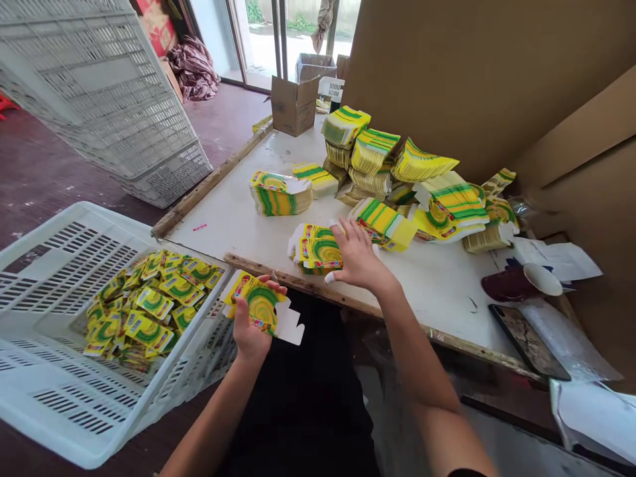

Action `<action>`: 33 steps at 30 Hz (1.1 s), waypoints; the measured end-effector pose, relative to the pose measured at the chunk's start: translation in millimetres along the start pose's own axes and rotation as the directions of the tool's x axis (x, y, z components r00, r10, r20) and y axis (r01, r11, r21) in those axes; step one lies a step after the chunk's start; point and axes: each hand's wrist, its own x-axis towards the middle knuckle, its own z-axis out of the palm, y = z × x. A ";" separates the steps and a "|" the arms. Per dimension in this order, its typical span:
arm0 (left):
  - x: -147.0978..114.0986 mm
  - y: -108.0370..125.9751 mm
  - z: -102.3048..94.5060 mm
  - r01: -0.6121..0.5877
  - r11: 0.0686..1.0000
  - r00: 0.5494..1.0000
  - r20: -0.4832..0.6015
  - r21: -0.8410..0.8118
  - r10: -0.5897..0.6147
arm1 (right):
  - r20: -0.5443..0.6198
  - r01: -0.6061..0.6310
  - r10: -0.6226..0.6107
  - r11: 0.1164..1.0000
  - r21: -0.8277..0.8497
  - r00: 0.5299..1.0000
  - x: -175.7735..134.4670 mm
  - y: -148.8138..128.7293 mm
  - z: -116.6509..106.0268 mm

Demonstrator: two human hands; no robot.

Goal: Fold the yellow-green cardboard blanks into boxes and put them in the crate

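Observation:
My left hand (252, 331) grips a flattened yellow-green carton (261, 305), its white end flaps sticking out to the right, just off the table's front edge. Over a small stack of the same cartons (318, 250) at the table's front hovers my right hand (356, 255), fingers spread; its fingertips overlap the stack, and whether they touch it I cannot tell. White wraps cover the thumb tip and a fingertip. Left of my left hand, a white plastic crate (99, 228) holds many small yellow-green packets (154, 301).
More carton bundles (370, 156) are piled at the table's back, beside a brown cardboard box (295, 106). A maroon mug (521, 281) and a phone (529, 339) lie at the right. Stacked white crates (109, 93) stand at left. Wooden strips edge the white table (238, 225).

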 end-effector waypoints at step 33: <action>0.6 3.2 25.9 -0.103 0.990 0.994 -0.033 -0.097 0.101 | -0.140 -0.006 0.195 0.602 0.799 0.971 -72.0 -130.2 69.6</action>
